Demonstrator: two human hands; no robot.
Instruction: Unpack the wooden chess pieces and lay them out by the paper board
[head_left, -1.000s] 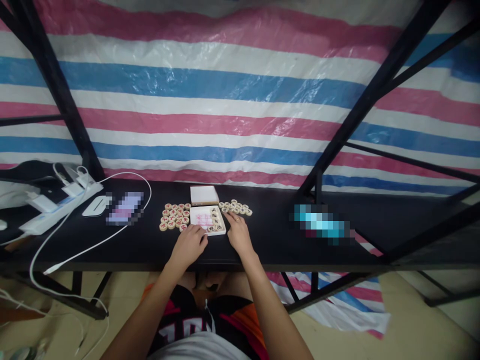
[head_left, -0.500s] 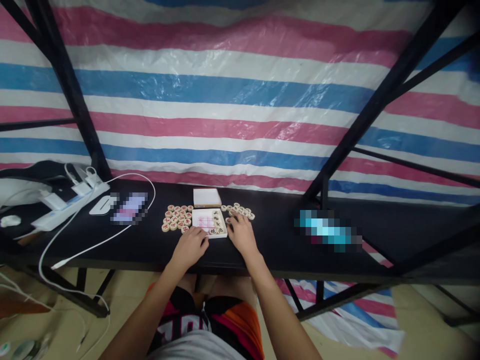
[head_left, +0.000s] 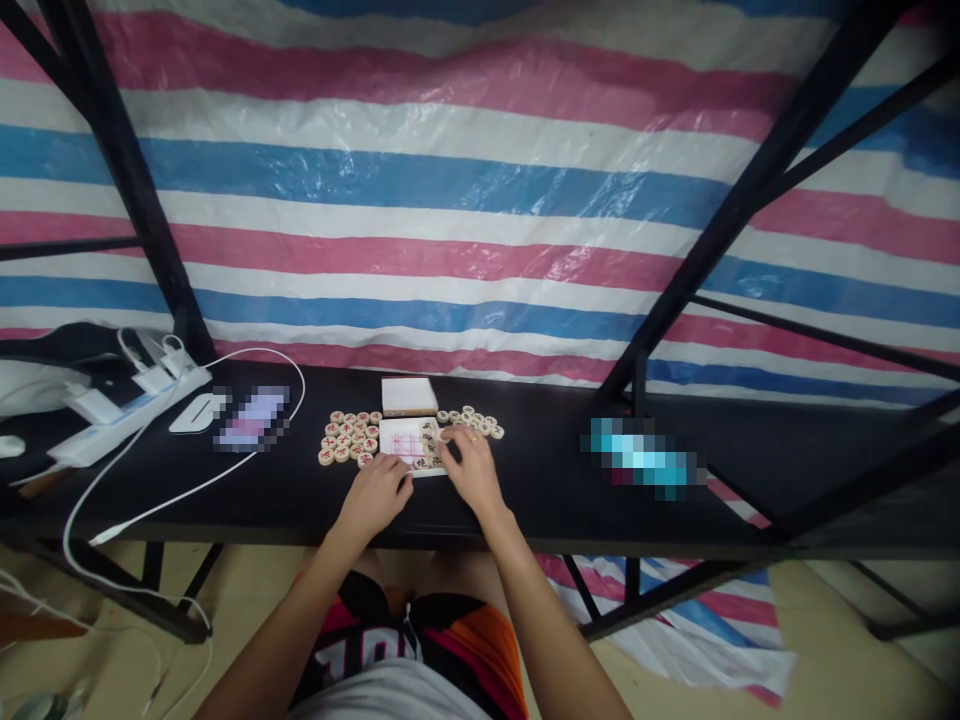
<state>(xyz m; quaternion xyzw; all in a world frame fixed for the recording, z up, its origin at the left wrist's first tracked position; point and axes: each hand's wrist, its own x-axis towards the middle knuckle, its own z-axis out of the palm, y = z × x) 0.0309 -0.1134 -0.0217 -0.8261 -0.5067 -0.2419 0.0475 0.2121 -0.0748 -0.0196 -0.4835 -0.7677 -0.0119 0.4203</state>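
Observation:
A white open box [head_left: 394, 432] with pink lines on its bottom stands before me, several black-marked Chinese chess pieces [head_left: 421, 463] lying along its right and front sides. My left hand [head_left: 379, 490] grips the box's front left edge with bent fingers. Over the box's right side, my right hand [head_left: 471, 468] is closed with thumb and fingertips round a Chinese chess piece, which the fingers mostly hide. Left of the box, red-marked pieces [head_left: 345, 440] are grouped in rows. More black-marked pieces [head_left: 480, 420] lie loosely to its right.
Behind the box is its white-lined lid [head_left: 407, 393]. On the left of the black table [head_left: 540, 470] are a blurred phone [head_left: 255, 418], a white cable and a power strip [head_left: 127, 420]. A blurred turquoise object [head_left: 645, 455] lies right. Black metal posts flank the striped sheet [head_left: 450, 220].
My right hand has moved left from the loose black-marked pieces to over the box's right side. My left hand stays at the box's front edge. The view has shifted slightly.

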